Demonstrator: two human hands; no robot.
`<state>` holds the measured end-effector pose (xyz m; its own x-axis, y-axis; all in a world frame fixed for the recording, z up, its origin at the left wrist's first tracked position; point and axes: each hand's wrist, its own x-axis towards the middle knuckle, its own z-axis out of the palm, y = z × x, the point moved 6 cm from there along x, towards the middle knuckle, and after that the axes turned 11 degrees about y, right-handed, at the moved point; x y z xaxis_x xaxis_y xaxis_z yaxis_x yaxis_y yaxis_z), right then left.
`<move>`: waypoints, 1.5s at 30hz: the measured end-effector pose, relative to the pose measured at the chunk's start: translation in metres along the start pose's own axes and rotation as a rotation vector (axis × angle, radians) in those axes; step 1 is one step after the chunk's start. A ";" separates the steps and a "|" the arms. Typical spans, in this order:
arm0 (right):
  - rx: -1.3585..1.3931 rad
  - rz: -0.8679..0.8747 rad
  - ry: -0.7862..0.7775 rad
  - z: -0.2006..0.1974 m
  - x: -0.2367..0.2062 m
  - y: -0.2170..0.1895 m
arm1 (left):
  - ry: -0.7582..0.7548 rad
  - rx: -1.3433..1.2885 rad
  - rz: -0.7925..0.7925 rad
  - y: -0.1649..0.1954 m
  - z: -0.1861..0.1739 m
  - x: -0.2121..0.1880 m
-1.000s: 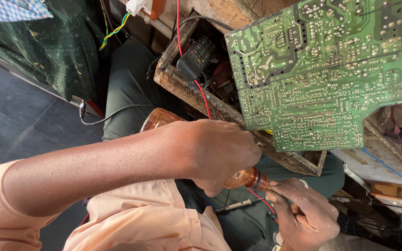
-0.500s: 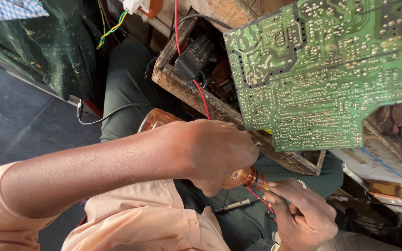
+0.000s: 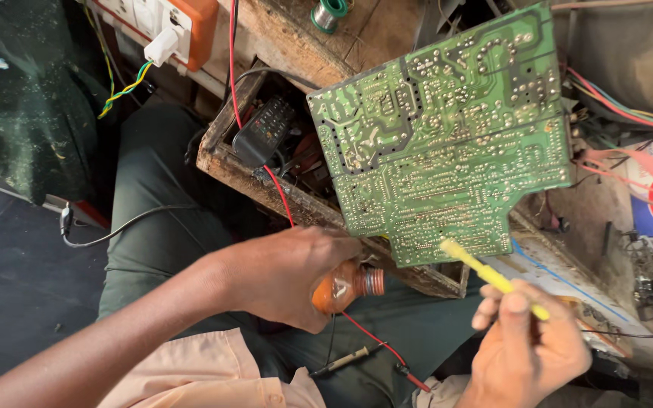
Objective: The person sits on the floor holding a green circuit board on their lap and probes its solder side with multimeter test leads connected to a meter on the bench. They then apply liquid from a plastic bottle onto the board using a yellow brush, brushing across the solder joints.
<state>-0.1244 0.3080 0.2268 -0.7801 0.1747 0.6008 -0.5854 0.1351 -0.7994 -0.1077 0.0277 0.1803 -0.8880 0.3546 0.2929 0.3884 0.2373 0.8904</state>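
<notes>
Dark grey floor stretches left, daylight washing a worn wooden workbench. An open, rough wooden drawer juts out below; an orange-and-white socket board sits up top.

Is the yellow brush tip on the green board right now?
Yes: the yellow brush in the right hand has its tip against the lower edge of the green circuit board.
</notes>
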 end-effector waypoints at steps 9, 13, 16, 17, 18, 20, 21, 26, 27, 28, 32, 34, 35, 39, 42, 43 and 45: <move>-0.307 -0.066 -0.008 0.023 0.032 0.007 | -0.005 -0.156 -0.006 -0.017 0.034 0.007; -0.258 -0.056 0.038 0.022 0.033 0.007 | 0.065 -0.209 0.055 -0.019 0.032 0.009; -0.376 -0.076 -0.040 0.028 0.031 0.006 | 0.026 -0.224 0.011 -0.025 0.035 0.008; -0.434 -0.089 -0.081 0.032 0.030 0.006 | 0.040 -0.214 0.043 -0.026 0.034 0.008; -0.347 -0.064 -0.021 0.029 0.031 0.006 | 0.053 -0.212 0.069 -0.025 0.033 0.008; -0.186 -0.009 0.100 0.025 0.032 0.006 | 0.069 -0.217 0.114 -0.024 0.033 0.008; -0.297 -0.039 0.034 0.030 0.031 0.006 | 0.079 -0.211 0.139 -0.024 0.033 0.008; -0.297 -0.100 0.049 0.029 0.029 0.006 | 0.090 -0.242 0.126 -0.029 0.033 0.008; -0.363 -0.103 -0.003 0.032 0.028 0.008 | 0.095 -0.248 0.138 -0.029 0.032 0.008; -0.423 -0.111 -0.056 0.034 0.026 0.009 | 0.103 -0.248 0.154 -0.029 0.032 0.008; -0.513 -0.146 -0.083 0.037 0.021 0.009 | 0.105 -0.258 0.144 -0.032 0.032 0.009; -0.416 -0.082 0.002 0.036 0.021 0.009 | 0.092 -0.258 0.136 -0.032 0.033 0.009; -0.364 -0.057 0.044 0.036 0.021 0.008 | 0.107 -0.265 0.150 -0.031 0.033 0.009; -0.448 -0.084 -0.080 0.051 0.014 0.006 | 0.144 -0.232 0.169 -0.032 0.033 0.009; -0.459 -0.088 -0.030 0.045 0.013 0.005 | 0.123 -0.252 0.177 -0.034 0.036 0.009; -0.540 -0.112 -0.104 0.048 0.010 0.006 | 0.127 -0.242 0.189 -0.034 0.035 0.009; -0.548 -0.146 -0.150 0.047 0.006 0.011 | 0.138 -0.261 0.181 -0.036 0.035 0.009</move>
<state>-0.1459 0.2642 0.2219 -0.7462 -0.0181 0.6655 -0.5204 0.6393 -0.5661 -0.1215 0.0540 0.1384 -0.8421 0.2403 0.4828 0.4825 -0.0639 0.8735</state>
